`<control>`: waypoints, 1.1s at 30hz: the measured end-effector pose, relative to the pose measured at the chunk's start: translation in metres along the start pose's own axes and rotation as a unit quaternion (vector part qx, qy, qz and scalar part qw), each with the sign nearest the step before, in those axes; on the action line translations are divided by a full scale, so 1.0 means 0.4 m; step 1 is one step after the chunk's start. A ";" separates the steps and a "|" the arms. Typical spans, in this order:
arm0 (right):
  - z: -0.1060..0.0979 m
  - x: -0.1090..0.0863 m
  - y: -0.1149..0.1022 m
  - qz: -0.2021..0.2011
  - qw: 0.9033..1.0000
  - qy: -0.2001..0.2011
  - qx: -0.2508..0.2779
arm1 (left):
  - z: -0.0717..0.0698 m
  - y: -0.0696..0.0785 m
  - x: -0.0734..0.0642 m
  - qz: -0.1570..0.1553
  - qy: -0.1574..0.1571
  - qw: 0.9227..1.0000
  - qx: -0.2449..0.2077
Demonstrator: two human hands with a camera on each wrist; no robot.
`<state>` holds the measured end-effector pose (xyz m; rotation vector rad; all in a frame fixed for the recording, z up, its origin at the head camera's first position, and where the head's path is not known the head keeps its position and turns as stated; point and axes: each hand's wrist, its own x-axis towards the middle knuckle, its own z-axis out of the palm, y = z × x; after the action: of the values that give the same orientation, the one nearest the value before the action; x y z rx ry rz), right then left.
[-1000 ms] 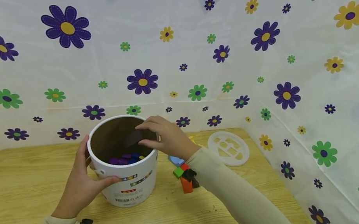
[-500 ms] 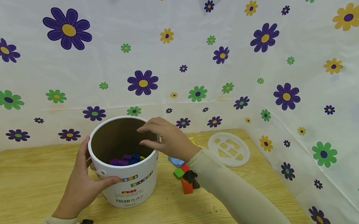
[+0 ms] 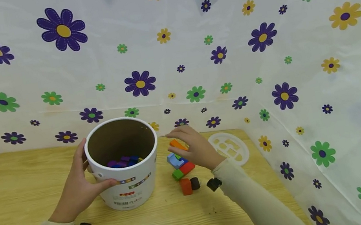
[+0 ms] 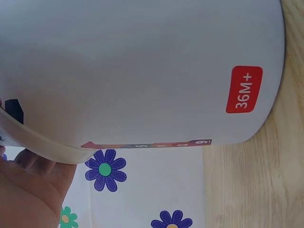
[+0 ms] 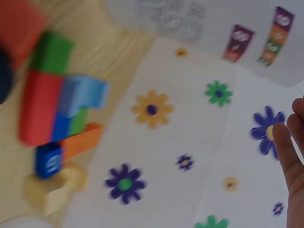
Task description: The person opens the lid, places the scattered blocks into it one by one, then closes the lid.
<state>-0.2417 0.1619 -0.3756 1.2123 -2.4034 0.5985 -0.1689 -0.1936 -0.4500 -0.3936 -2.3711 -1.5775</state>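
A white bucket (image 3: 126, 187) stands upright on the table, with several purple, blue and yellow blocks (image 3: 122, 162) at its bottom. My left hand (image 3: 75, 188) grips its left side, thumb across the front, fingers behind by the rim. In the left wrist view part of that hand (image 4: 35, 190) shows beside the bucket's pale handle (image 4: 52, 149). My right hand (image 3: 198, 149) hovers right of the bucket, fingers apart, holding nothing. Below and left of it lie a light blue block (image 3: 174, 161), a red block (image 3: 187, 167), a green block (image 3: 177, 174) and an orange block (image 3: 177, 145).
Nearer me lie an orange-red block (image 3: 186, 186) and a dark block (image 3: 195, 183). A white round lid (image 3: 244, 149) with cut-out shapes lies at the back right. Pale yellow blocks (image 5: 45, 192) show in the right wrist view. Flowered sheeting (image 3: 104, 61) borders the table (image 3: 34, 180).
A second ago my right hand held a dark block inside the bucket. It let the block go, then moved right, out over the blocks on the table. My left hand keeps its grip.
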 end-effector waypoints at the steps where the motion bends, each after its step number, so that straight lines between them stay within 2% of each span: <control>1: 0.002 -0.019 0.012 0.009 1.000 -0.011 -0.006 | 0.000 0.000 0.000 0.002 0.000 1.000 -0.003; 6: 0.023 -0.119 0.068 0.044 0.997 -0.060 -0.005 | -0.001 0.005 0.002 0.005 0.000 1.000 -0.009; 10: 0.038 -0.183 0.091 0.070 0.993 -0.090 0.037 | -0.004 0.010 0.003 0.007 0.003 1.000 -0.009; 13: 0.052 -0.219 0.100 0.097 0.985 -0.129 0.059 | -0.005 0.010 0.002 0.008 0.003 1.000 -0.008; 15: 0.061 -0.239 0.104 0.112 0.980 -0.157 0.054 | -0.005 0.008 0.003 0.010 0.003 1.000 -0.009; 18: 0.072 -0.261 0.105 0.130 0.972 -0.192 0.035 | -0.002 0.008 0.004 0.010 0.003 1.000 -0.010; 21: 0.082 -0.268 0.105 0.134 0.968 -0.210 0.018 | -0.005 0.007 0.005 0.011 0.005 1.000 -0.011; 33: 0.112 -0.297 0.134 0.157 0.961 -0.227 0.007 | -0.008 -0.004 0.000 0.014 0.004 1.000 -0.001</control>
<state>-0.2263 0.2451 -0.4845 1.0704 -3.0190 0.4623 -0.1694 -0.1970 -0.4501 -0.4187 -2.3471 -1.5665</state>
